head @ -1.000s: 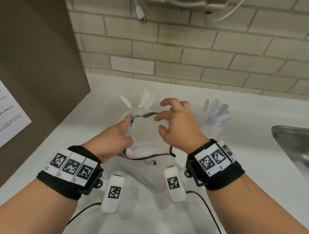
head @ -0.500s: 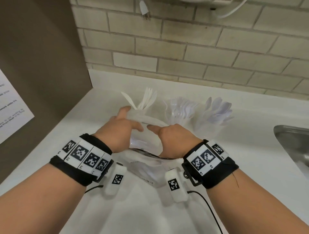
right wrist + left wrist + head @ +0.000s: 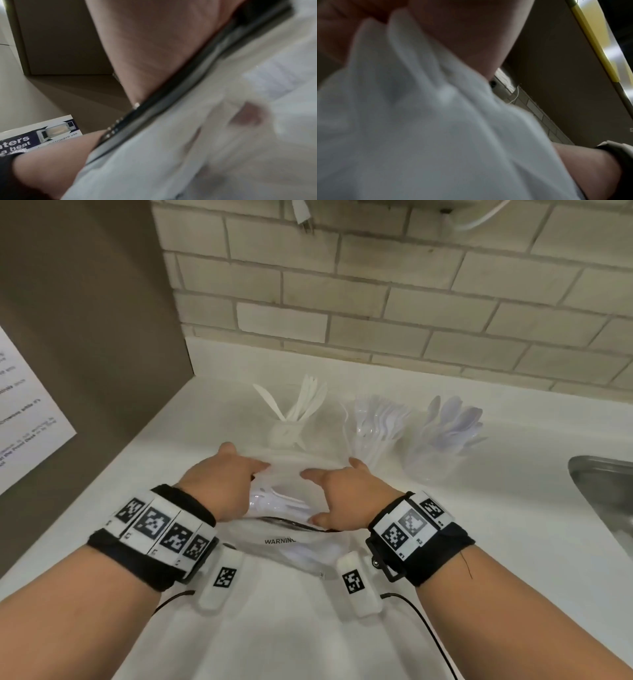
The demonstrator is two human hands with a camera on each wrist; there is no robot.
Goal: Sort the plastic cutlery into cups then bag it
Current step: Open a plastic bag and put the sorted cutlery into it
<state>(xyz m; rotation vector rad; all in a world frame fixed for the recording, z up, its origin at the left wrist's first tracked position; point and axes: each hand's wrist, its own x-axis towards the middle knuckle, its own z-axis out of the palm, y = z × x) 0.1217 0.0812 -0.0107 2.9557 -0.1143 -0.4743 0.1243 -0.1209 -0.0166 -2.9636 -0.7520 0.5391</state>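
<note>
Filmy, slippery plastic bag [image 3: 284, 546] looks limp, so left hand [image 3: 222, 486] at nine o'clock and right hand [image 3: 346, 494] at three pinch its mouth edges.

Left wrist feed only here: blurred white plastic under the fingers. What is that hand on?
Observer: Head view shows the left hand gripping one side of a clear bag on the counter; the right hand holds the other side.
Operator: Anything inside?
Observer: Yes, white cutlery shows through the plastic between the hands.
Operator: What's behind it?
Observer: Three clear cups stand in a row, each holding cutlery: left cup, middle cup, right cup.
</note>
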